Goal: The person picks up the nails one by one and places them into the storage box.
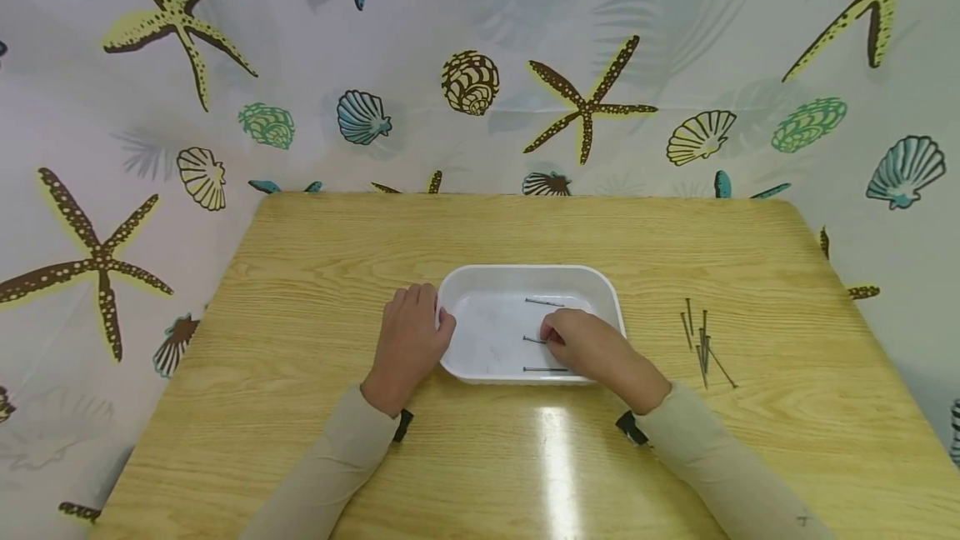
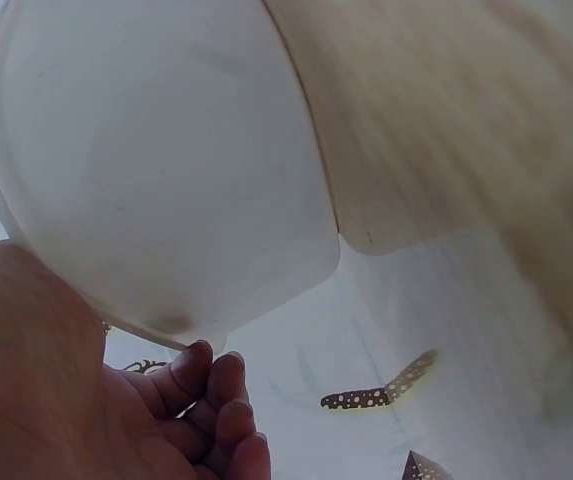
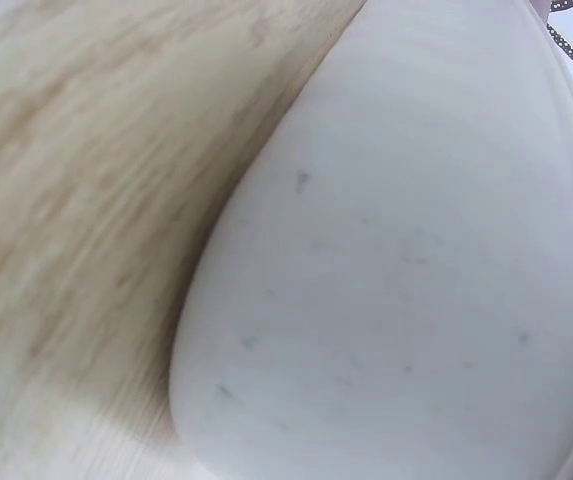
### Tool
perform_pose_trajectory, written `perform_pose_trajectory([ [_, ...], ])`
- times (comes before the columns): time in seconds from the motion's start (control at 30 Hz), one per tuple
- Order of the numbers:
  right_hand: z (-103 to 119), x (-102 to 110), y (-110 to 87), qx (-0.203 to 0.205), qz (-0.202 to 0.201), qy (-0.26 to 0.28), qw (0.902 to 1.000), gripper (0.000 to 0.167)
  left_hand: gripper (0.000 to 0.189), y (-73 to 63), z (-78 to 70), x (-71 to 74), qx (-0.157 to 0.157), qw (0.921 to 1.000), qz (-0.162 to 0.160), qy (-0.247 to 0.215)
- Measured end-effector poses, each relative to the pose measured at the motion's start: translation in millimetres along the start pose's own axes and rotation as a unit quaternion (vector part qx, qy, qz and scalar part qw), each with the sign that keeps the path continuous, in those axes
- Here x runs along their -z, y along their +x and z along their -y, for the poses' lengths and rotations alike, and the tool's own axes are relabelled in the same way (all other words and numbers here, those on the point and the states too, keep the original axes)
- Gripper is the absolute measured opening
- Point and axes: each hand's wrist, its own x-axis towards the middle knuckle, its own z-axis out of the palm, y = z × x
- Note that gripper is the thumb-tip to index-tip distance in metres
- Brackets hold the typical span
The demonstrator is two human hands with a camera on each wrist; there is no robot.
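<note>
A white plastic tray (image 1: 480,373) with rounded corners sits mid-table. My left hand (image 1: 411,336) holds its left rim, thumb over the edge and fingers along the outside; in the left wrist view those fingers (image 2: 228,400) curl against the tray wall (image 2: 186,180). Over the tray's right part, my right hand (image 1: 592,348) pinches the right end of a nail (image 1: 532,340) lying low in the tray. One nail (image 1: 542,302) lies behind it and another nail (image 1: 543,370) in front, all roughly parallel with heads to the left. The right wrist view shows only the tray's outer wall (image 3: 386,250).
To the right of the tray, several loose nails (image 1: 703,344) lie in an overlapping pile on the wooden table (image 1: 337,248). Behind the table hangs a white curtain (image 1: 420,40) printed with starfish and shells.
</note>
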Motion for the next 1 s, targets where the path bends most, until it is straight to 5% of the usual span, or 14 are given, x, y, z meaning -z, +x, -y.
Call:
perform_pose_trajectory([
  [0.53,6.1,7.5,-6.0,0.009,-0.092,0.013,0.9957,0.010,0.013,-0.9,0.5,-2.3,0.000,1.0000,0.004,0.000],
  [1.0,-6.4,42.8,-39.0,-0.027,-0.155,0.068,0.9852,0.018,0.013,0.5,-1.6,0.3,0.000,1.0000,0.004,-0.001],
])
